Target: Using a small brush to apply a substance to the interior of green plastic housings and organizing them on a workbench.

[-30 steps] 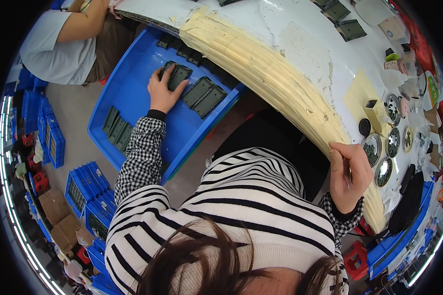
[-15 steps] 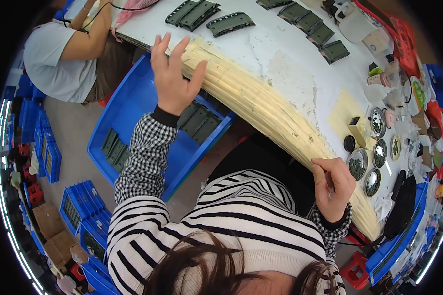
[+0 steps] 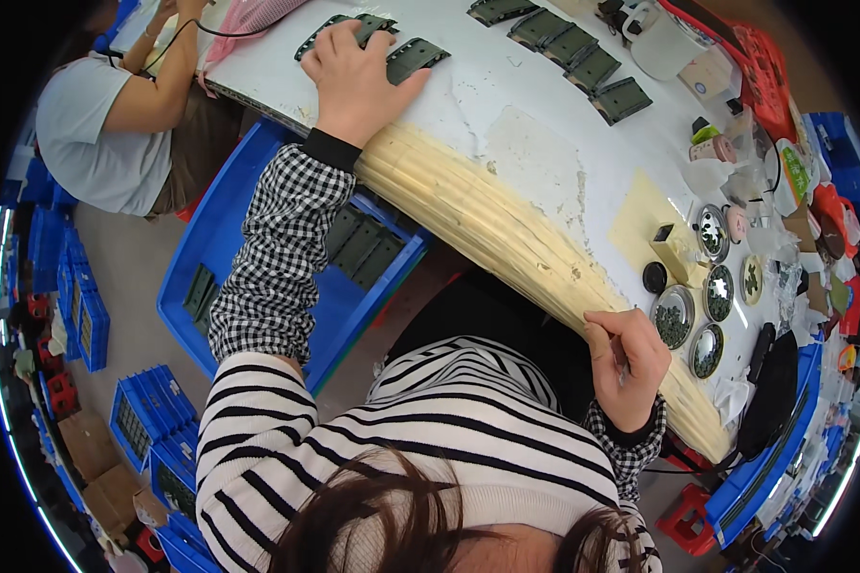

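Note:
My left hand [image 3: 358, 84] is stretched to the far left of the table, its fingers spread and bent over a dark green rectangular part [image 3: 379, 29]. They partly cover it, and its contact with the fingertips is hard to make out. A second green part [image 3: 416, 59] lies just right of that hand, near the thumb. My right hand [image 3: 629, 361] is curled, thumb against fingers, by the yellow padded table edge [image 3: 506, 234]. Anything inside its fingers is hidden.
More green parts [image 3: 566, 43] form a row at the back. Round dishes of small dark pieces [image 3: 674, 317] stand at the right, near a white jug [image 3: 664, 43]. A blue bin [image 3: 248, 205] holding green parts is under my left arm. Another person [image 3: 105, 134] sits at the far left.
My left hand has moved forward from above the padded edge to the green parts. My right hand stays curled at the edge. The whole view has shifted slightly.

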Motion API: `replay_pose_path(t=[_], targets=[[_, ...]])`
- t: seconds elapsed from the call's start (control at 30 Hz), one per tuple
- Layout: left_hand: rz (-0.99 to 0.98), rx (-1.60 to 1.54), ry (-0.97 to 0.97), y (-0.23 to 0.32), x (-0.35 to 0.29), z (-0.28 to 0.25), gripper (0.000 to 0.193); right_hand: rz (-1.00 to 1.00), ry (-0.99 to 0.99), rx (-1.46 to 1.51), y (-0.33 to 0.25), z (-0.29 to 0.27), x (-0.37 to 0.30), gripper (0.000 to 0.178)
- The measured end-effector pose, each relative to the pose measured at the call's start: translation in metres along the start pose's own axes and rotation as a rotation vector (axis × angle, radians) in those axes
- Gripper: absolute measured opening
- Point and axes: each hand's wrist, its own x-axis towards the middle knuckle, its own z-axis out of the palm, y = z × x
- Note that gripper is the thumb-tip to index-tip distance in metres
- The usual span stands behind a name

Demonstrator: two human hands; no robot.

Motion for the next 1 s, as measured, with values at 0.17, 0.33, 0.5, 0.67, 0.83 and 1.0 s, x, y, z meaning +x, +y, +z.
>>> replay_pose_path(t=[0.17, 0.33, 0.5, 0.67, 0.83, 1.0], targets=[[-0.021, -0.163, -0.092, -0.022, -0.002, 0.013, 0.059, -0.014, -0.016, 0.006, -0.002, 0.000, 0.003, 0.013], [0.023, -0.197, -0.165, -0.008, 0.002, -0.002, 0.054, 0.016, -0.020, 0.008, -0.002, 0.002, 0.001, 0.014], [-0.005, -0.216, -0.314, -0.002, 0.015, -0.020, 0.051, -0.002, -0.004, 0.005, -0.001, 0.002, 0.000, 0.013], [-0.071, -0.433, -0.396, -0.002, 0.018, -0.031, 0.053, -0.006, -0.008, 0.006, 0.000, 0.004, -0.001, 0.013], [-0.068, -0.500, -0.329, -0.005, 0.012, -0.039, 0.054, -0.005, -0.004, -0.004, 0.001, 0.004, 0.000, 0.013], [-0.039, -0.485, -0.053, -0.041, -0.024, -0.086, 0.043, 0.027, 0.014, -0.012, 0.002, 0.001, -0.002, 0.013]])
